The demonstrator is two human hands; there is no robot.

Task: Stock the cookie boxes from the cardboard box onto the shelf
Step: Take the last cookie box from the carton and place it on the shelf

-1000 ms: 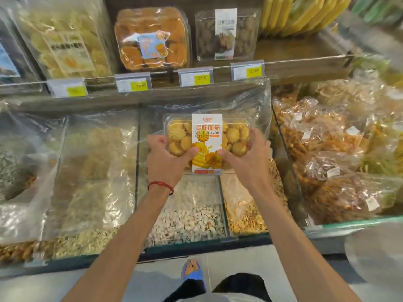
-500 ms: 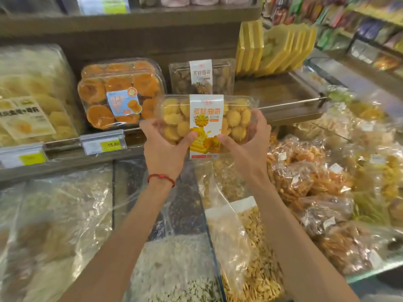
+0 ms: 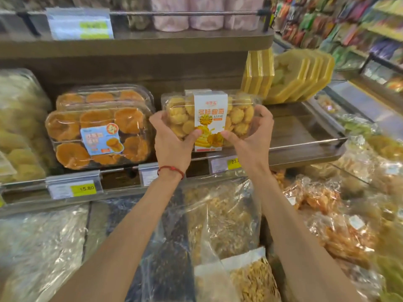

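Currently, cookie box is being gripped at both ends by left hand and right hand, over shelf edge; risk: being released early, tipping forward.

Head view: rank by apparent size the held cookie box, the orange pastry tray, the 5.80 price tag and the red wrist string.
1. Tied: orange pastry tray and cookie box, near alike, unranked.
2. 5.80 price tag.
3. red wrist string.

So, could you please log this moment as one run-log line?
phase: placing | item: clear plastic cookie box with white-orange label | grip: left hand and right hand hold its ends | position: wooden shelf front
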